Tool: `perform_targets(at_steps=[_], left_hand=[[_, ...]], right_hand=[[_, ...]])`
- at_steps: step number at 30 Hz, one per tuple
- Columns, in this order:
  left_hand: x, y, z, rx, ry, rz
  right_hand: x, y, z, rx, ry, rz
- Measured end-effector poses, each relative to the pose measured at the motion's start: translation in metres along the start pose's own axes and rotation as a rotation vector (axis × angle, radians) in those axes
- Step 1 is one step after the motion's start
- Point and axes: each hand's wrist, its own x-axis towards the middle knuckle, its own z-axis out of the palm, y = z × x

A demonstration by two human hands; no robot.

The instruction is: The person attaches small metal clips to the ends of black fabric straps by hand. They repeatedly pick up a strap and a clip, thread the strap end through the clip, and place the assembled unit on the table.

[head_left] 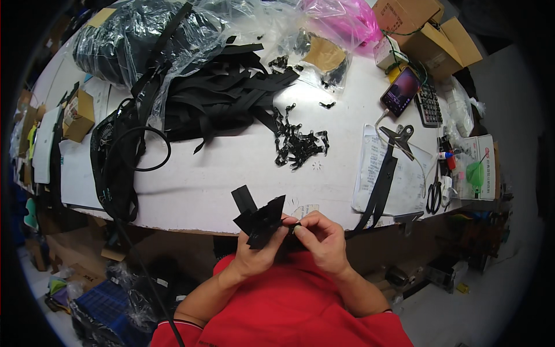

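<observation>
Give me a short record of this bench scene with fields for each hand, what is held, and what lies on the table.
left hand: grips a bunch of short black strap pieces, fanned upward
right hand: fingers pinch a small dark part at the bunch's edge; too small to identify
table: white, cluttered
centre of table: loose heap of small black clips
far side: pile of black webbing strips, partly under clear plastic bags
right side: phone, calculator, scissors, papers under a long black strap
</observation>
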Motion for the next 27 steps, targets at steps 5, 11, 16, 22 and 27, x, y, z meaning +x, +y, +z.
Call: perform_targets(at_steps=[5, 11, 16, 22, 27], left_hand=[[-0.002, -0.001, -0.003, 0.096, 0.001, 0.009], [0.004, 0.002, -0.003, 0.250, -0.023, 0.190], [0.003, -0.004, -0.008, 0.233, -0.071, 0.242], [0.002, -0.014, -0.011, 0.187, -0.050, 0.277], [-0.003, -0.006, -0.006, -0.006, -0.001, 0.094]], right_hand=[[0.002, -0.004, -0.007, -0.463, -0.050, -0.146], [0.003, 0.004, -0.003, -0.398, -0.033, -0.201], [0.001, 0.003, -0.001, -0.451, -0.023, -0.259], [0.001, 0.007, 0.001, -0.481, 0.014, -0.259], [0.012, -0.006, -0.014, -0.435, -0.157, -0.292]])
